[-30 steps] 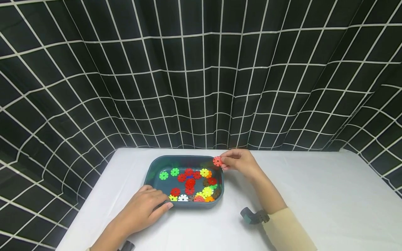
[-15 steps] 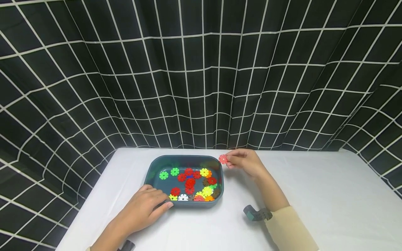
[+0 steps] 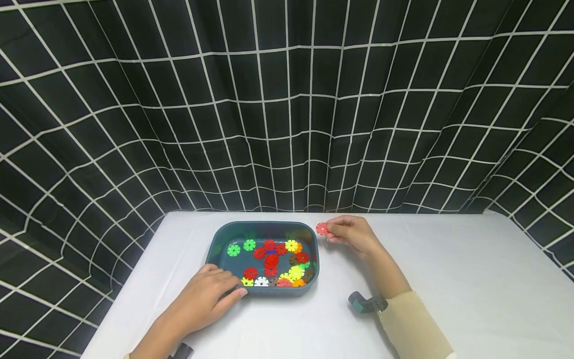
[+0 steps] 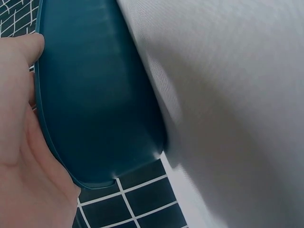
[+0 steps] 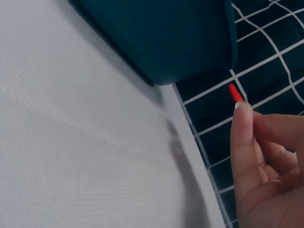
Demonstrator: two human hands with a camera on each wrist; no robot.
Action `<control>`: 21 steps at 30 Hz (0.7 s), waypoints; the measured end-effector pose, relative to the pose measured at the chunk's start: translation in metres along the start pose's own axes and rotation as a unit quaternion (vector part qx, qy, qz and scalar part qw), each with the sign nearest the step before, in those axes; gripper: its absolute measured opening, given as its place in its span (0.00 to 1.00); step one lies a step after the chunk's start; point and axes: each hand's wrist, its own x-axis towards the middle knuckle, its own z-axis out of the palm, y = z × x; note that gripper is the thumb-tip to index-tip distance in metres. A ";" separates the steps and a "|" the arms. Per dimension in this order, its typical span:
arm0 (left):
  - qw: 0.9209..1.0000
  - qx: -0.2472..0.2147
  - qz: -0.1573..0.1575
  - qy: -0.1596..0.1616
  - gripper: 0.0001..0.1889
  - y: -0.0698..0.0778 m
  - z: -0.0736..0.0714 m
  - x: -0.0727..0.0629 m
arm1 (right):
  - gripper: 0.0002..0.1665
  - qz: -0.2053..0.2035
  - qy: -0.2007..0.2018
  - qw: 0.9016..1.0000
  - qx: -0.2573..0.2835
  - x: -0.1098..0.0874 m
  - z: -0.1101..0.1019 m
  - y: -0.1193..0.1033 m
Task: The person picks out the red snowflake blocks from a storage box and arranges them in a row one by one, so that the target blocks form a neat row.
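A dark teal plastic tray (image 3: 269,292) stands on the white cloth, with notched snowflake discs in red, green, yellow, white, orange and brown lying inside. My left hand (image 3: 204,299) holds the tray's near left corner, its fingers over the rim and the thumb along the front edge. In the left wrist view that hand (image 4: 28,137) lies against the rim; its fingers are mostly hidden. Just right of the tray's far right corner, my right hand (image 3: 352,234) pinches a pinkish-red snowflake disc (image 3: 321,229) between thumb and fingers. The disc appears edge-on in the right wrist view.
The white-covered table (image 3: 448,269) stretches out to the right of the tray. Behind it hangs a black curtain (image 3: 287,124) with a white grid. A dark wrist camera (image 3: 365,302) sits on the right forearm.
My right hand has moved right with the red disc, from over the tray's far right corner to just outside it. My left hand stays on the tray's corner.
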 end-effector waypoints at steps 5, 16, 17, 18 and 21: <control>1.000 0.000 0.003 0.007 0.10 0.000 0.000 0.000 | 0.14 0.003 0.007 0.999 -0.031 0.003 0.000 0.004; 1.000 0.002 0.005 0.009 0.10 0.000 0.000 0.000 | 0.11 0.027 0.030 0.994 -0.106 0.004 0.000 0.014; 1.000 0.003 0.006 0.009 0.10 0.000 0.000 0.000 | 0.11 0.028 0.032 0.993 -0.110 0.004 0.000 0.014; 1.000 0.003 0.006 0.010 0.10 0.000 0.000 0.000 | 0.11 0.029 0.034 0.992 -0.114 0.005 0.000 0.015; 1.000 0.003 0.004 0.007 0.10 0.000 0.000 0.000 | 0.11 0.032 0.040 0.991 -0.121 0.005 -0.001 0.018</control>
